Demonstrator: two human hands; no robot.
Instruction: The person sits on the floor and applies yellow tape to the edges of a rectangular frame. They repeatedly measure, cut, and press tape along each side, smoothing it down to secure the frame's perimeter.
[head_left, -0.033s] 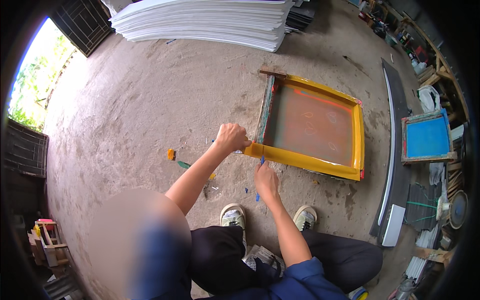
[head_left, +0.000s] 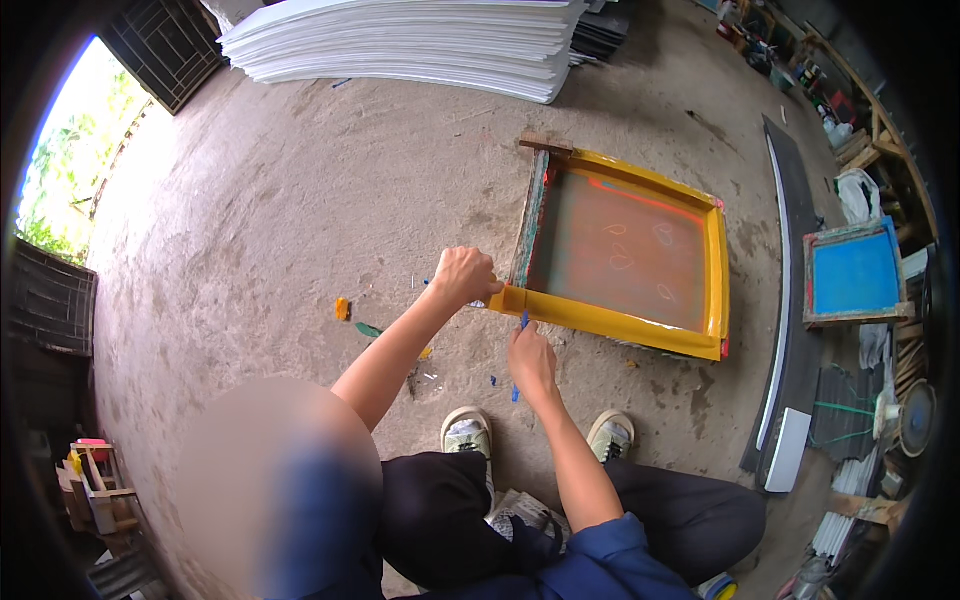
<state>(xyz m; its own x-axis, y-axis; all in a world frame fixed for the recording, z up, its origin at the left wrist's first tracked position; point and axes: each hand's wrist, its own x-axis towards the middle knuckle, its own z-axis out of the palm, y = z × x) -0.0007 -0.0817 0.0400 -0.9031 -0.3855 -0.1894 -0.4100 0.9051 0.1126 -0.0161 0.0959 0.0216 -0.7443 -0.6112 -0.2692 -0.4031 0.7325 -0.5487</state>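
Note:
A screen-printing frame (head_left: pixel 625 250) lies on the concrete floor in front of me, its mesh marked with faint leaf-like outlines. Yellow tape (head_left: pixel 610 325) covers its near, right and far sides, while the left side shows bare, paint-stained wood. At the near left corner, my left hand (head_left: pixel 465 275) is closed on the end of the yellow tape. My right hand (head_left: pixel 533 360) grips a slim blue cutter knife (head_left: pixel 524 320), its tip against the tape on the near side, just right of my left hand. The knife's blue tail end shows below my fist.
White sheets (head_left: pixel 400 45) are stacked at the back. A smaller blue-meshed frame (head_left: pixel 855 270) leans at the right, behind a long dark board (head_left: pixel 790 300). Scraps, including an orange lump (head_left: pixel 342 309) and a green piece (head_left: pixel 368 329), lie left of my hands. My shoes (head_left: pixel 466 432) are close by.

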